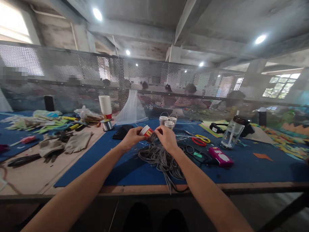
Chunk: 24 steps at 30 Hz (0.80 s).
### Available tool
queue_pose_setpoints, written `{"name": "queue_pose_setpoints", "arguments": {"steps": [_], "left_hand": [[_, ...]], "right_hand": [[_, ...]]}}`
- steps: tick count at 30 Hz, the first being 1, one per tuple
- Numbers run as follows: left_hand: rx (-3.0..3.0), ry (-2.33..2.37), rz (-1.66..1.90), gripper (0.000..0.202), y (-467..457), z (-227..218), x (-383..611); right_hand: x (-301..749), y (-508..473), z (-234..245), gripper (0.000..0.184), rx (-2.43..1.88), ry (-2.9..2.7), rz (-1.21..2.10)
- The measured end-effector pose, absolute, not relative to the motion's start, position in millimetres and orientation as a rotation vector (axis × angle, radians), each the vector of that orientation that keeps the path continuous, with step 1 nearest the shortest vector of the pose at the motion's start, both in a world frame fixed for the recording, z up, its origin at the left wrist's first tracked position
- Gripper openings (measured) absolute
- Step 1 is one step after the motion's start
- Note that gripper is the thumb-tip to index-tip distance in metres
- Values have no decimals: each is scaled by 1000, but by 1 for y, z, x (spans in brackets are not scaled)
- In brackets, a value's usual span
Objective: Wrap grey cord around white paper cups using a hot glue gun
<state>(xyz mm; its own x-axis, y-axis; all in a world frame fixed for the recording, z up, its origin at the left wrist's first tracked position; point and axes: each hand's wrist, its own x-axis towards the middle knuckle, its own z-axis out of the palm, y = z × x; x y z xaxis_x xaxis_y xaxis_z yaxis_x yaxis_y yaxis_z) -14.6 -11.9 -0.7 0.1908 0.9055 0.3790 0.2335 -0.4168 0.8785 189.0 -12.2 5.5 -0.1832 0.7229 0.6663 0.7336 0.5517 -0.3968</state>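
Observation:
A small white paper cup (146,130) with a red and yellow printed band is tilted on its side in my left hand (131,139), its fingers closed round it. Beside the cup's lower end, my right hand (167,138) has thumb and forefinger pinched together. Whatever lies in that pinch is too small to make out; grey strands show between the two hands. Directly below lies a loose heap of grey cord (163,160), trailing to the table's front edge. Behind my right hand stand several small white cups (167,121) with thin looped handles.
Right of the cord are red-and-yellow-handled scissors (201,139), a magenta box (220,157) and a clear bottle (231,132). To the left are stacked paper cups (105,106), a metal spool (107,125), a black phone-like slab (120,132) and work gloves (77,142). A perforated screen (156,75) stands behind.

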Motion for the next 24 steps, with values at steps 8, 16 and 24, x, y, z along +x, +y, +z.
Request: {"name": "queue_pose_setpoints", "arguments": {"steps": [8,16,24], "left_hand": [[1806,1048,1247,31,-12,-1,-14],[1806,1067,1225,31,-18,5,-12],[1775,1029,1187,34,-19,4,-12]], "right_hand": [[190,-12,6,12,-1158,-1918,14],[190,-9,5,13,-1123,-1904,89],[191,-5,4,12,-1116,-1904,209]]}}
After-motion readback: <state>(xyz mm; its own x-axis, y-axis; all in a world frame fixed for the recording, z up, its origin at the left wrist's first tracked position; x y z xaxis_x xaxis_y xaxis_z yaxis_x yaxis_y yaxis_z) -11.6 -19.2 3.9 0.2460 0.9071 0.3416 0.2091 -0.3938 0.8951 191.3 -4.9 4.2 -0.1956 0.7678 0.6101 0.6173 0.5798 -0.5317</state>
